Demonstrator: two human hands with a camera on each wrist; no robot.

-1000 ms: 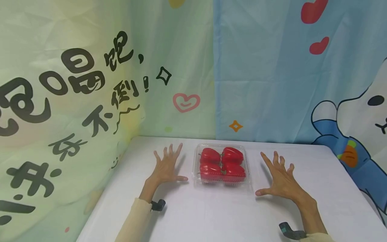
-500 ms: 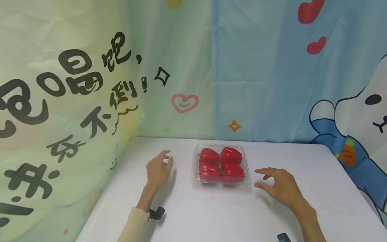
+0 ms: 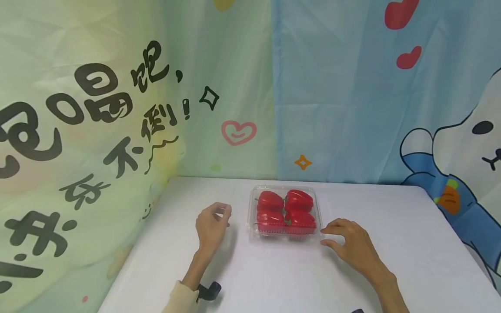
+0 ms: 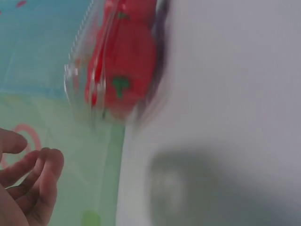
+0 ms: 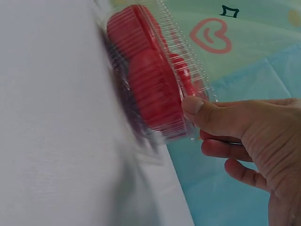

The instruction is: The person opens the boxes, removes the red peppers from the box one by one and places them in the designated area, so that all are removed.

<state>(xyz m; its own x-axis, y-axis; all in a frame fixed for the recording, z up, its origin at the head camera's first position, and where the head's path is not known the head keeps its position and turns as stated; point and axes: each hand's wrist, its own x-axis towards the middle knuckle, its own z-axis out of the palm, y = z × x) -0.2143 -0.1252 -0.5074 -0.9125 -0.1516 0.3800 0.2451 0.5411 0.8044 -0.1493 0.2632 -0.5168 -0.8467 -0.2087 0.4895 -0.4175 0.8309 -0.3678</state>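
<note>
A clear plastic clamshell box (image 3: 254,238) sits on the white table and holds several red bell peppers (image 3: 299,201). The box's lid looks closed, with a ribbed near side. To its left, my left hand (image 3: 212,226) hovers over the table, fingers bent loosely and nothing in them; the left wrist view shows the thumb apart from the fingers. My right hand (image 3: 351,244) is at the box's near right corner. Its thumb and index finger are spread, and the fingertips are very close to the rim. Whether they touch it, I cannot tell.
The white table (image 3: 270,278) runs back to a printed curtain (image 3: 325,87), which hangs behind and along the left. The curtain bears black lettering, hearts and a rabbit figure. A dark wrist camera (image 3: 209,291) is strapped to the left wrist.
Both hands have gone from widely spread fingers to bent ones. The right hand has moved left to the box's corner; the left has drifted slightly right lately. The box has stayed put.
</note>
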